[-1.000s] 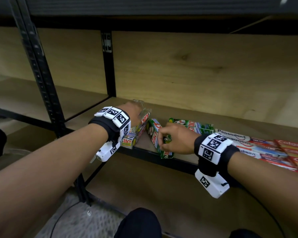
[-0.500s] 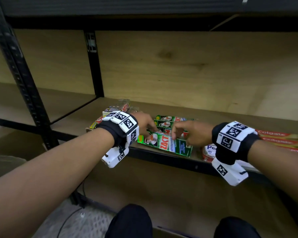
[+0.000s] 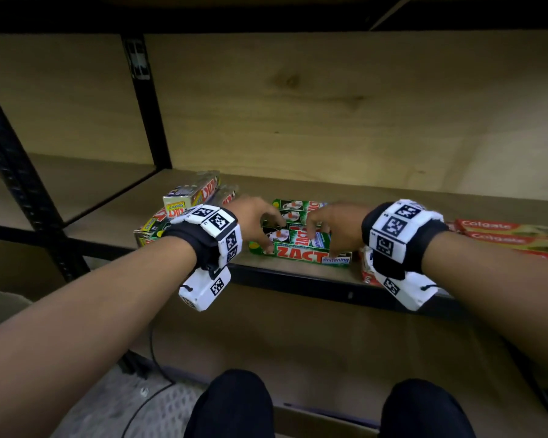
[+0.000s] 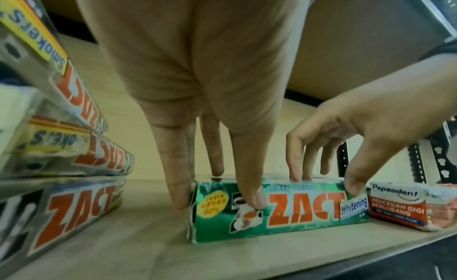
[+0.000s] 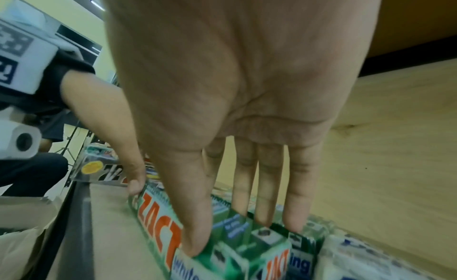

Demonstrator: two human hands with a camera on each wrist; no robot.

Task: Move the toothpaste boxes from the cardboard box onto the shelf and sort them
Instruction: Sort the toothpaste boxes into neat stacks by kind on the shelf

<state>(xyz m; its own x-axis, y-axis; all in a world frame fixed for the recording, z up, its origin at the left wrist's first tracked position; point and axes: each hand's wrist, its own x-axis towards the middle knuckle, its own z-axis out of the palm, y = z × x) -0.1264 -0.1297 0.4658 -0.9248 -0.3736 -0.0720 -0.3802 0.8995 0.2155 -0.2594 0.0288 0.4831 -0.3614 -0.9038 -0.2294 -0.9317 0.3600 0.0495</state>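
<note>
Hands grip the front green box [image 3: 301, 252] at 12 o'clock: left hand [image 3: 253, 216] and right hand [image 3: 332, 221] pinching opposite ends. Advise square alignment against its green neighbours.

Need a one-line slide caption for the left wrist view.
Both hands, left hand and right hand, grip a green toothpaste box on the shelf.

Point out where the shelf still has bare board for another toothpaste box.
Bare shelf board runs behind the green ZACT boxes to the back panel, and between them and the silver ZACT stack. The neighbouring bay, past the black upright, is bare too. Crowded: the front edge, where the left hand, right hand, Pepsodent box and Colgate boxes sit.
</note>
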